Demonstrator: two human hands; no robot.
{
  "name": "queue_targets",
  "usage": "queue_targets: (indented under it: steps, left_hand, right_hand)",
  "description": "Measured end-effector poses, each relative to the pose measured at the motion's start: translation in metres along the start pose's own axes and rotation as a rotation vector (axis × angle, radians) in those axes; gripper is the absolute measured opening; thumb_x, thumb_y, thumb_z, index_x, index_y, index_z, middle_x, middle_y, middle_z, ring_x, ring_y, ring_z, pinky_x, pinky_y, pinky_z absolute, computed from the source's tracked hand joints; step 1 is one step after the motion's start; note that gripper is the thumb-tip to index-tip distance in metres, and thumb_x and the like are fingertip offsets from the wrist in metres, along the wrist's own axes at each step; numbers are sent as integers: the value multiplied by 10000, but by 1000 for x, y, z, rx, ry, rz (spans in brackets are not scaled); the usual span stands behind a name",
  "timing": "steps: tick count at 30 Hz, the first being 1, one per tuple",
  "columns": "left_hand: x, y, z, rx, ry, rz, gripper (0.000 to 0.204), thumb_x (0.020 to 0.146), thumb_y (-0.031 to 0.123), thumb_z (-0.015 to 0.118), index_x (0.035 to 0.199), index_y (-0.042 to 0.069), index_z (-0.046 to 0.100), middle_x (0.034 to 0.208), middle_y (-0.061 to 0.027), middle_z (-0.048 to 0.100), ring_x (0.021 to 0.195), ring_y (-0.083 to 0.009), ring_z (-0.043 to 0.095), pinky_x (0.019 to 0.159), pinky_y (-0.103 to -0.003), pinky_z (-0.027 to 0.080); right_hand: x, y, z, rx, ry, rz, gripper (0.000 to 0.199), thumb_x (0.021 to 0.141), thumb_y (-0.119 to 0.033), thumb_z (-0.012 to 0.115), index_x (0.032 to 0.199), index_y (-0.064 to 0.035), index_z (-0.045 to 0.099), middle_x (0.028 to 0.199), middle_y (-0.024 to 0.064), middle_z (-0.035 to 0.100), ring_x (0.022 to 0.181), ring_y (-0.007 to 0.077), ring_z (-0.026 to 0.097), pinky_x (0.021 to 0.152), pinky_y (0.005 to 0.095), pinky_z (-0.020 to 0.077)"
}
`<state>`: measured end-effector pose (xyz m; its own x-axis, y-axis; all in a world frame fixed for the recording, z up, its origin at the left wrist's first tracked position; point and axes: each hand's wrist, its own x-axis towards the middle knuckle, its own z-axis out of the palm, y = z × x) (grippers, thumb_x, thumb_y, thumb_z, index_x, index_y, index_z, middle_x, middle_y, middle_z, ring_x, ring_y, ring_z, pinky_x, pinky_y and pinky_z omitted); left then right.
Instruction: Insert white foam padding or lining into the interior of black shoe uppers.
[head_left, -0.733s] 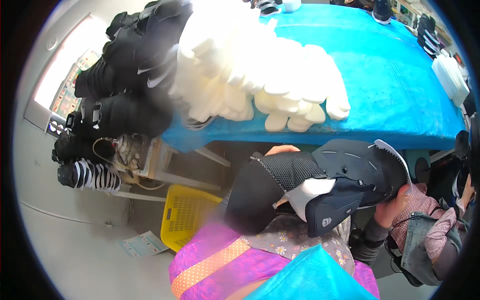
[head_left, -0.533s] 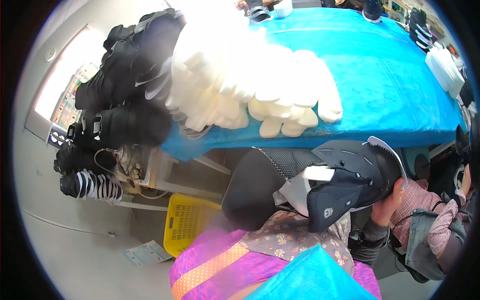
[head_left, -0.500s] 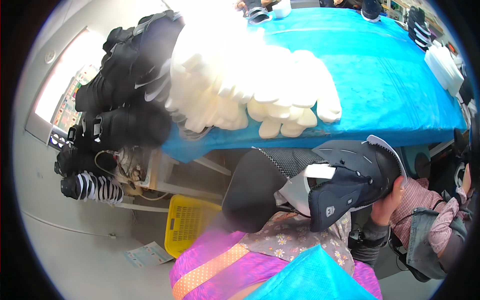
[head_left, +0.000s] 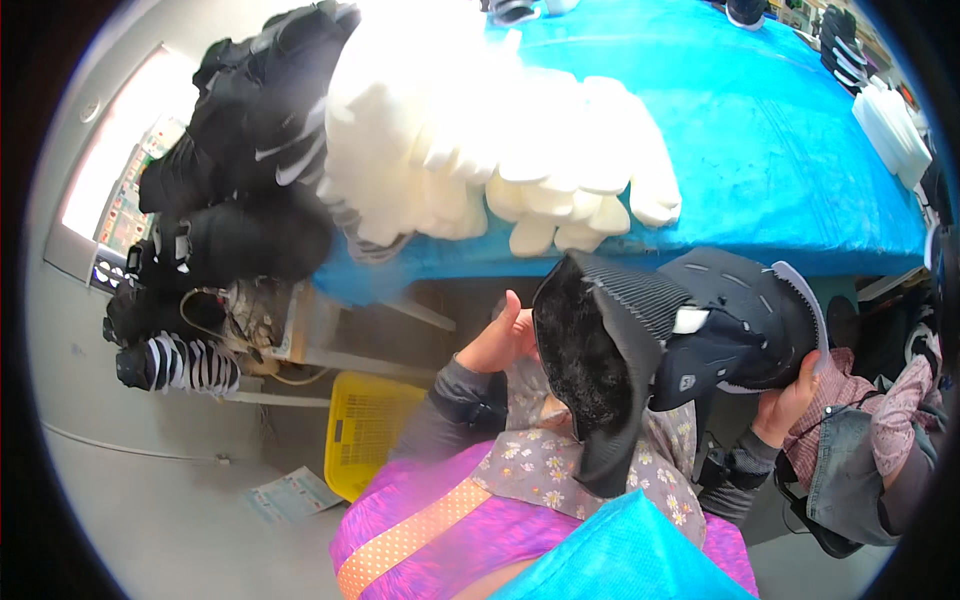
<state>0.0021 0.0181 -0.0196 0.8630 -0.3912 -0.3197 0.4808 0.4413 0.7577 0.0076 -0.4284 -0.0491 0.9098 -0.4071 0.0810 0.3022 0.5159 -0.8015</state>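
A black boot upper [head_left: 735,325] with a ribbed shaft lies on its side over my lap. Its shaft opening faces left and shows a dark, furry lining [head_left: 583,335]. A small white tag [head_left: 690,320] sits near the ankle, and a pale rim runs along the sole edge at the right. My right hand [head_left: 790,400] grips the boot by that right end, thumb on the pale rim. Beside the shaft opening is my left hand [head_left: 500,338], thumb raised and apart; its fingertips reach the shaft's edge and are partly hidden there.
White foam-like pieces [head_left: 560,190] are heaped on the blue-covered table [head_left: 770,150] ahead. Black boots [head_left: 240,230] are stacked at the left, above a yellow basket [head_left: 345,440]. White pieces [head_left: 890,130] stand at the far right. Another person's sleeve [head_left: 895,400] shows at right.
The boot's shaft has turned, so its furry opening now shows. My left hand, hidden before, has come into view left of the shaft. My right hand keeps its hold.
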Motion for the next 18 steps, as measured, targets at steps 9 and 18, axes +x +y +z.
queue_targets:
  steps: [9,18]
  left_hand:
    - [-19,22,31,711,-153,-2,354,955,290,658,895,-55,708,746,-70,690,659,-112,644,614,-254,515]
    - [-41,31,47,523,-159,293,261,928,240,708,813,8,677,713,-55,655,617,-124,620,576,-277,482]
  right_hand:
    - [7,4,2,75,31,-47,577,1035,-419,533,1397,29,510,1412,137,565,1271,285,553,1099,450,415]
    - [-15,-5,50,-99,186,81,531,1025,-389,553,1338,41,550,1304,205,612,1136,338,612,1008,464,506]
